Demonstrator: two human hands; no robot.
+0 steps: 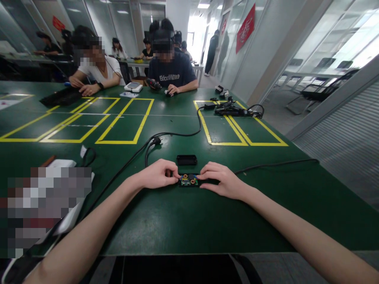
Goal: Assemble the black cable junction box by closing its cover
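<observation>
An opened black power adapter (189, 181) lies on the green table in front of me. Its circuit board, with copper-coloured coils and green and blue parts, shows inside the lower half of the case. At its left end, my left hand (161, 173) pinches with thumb and forefinger; what exactly sits between the tips is too small to make out. My right hand (222, 179) closes on the right end, fingers on top and thumb at the near side. Just behind the adapter rests the separate black case cover (186, 159), touched by neither hand.
A black cable with a plug (156, 141) runs across the table on my left. Another cable (281, 162) stretches right. A bundle of black cables (233, 109) lies at the far right, among yellow tape outlines (136, 134). Two people sit opposite; a blurred white object (68, 213) is at left.
</observation>
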